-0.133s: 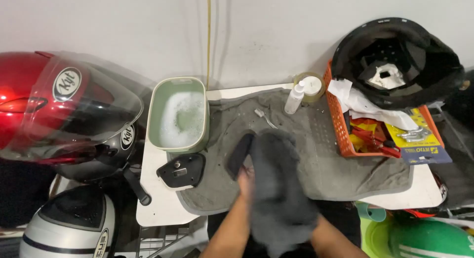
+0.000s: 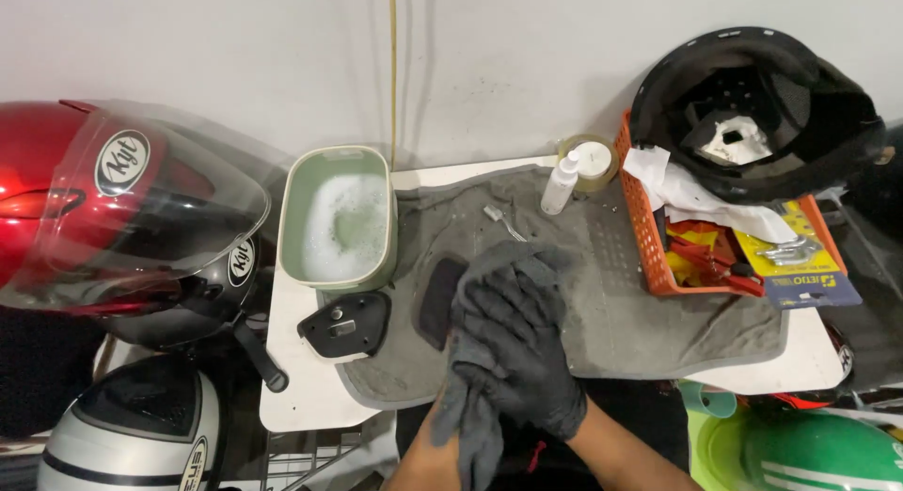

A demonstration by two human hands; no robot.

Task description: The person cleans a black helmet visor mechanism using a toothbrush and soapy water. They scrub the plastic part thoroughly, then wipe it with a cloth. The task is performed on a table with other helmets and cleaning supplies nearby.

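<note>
My right hand (image 2: 531,373), in a black glove, is wrapped in a dark grey cloth (image 2: 489,359) at the near edge of the white surface (image 2: 301,397), fingers closed on its folds. The cloth's long axis runs near to far: bunched top toward the wall, loose tail hanging toward me past the edge. My left hand (image 2: 442,425) is mostly buried under the cloth; only wrist and forearm show, so I cannot tell how its fingers sit. A flat black oval pad (image 2: 438,301) lies just left of the bundle, half covered, on a grey towel (image 2: 649,312). Anything inside the cloth is hidden. A pale green tub of suds (image 2: 344,223) stands farther left.
</note>
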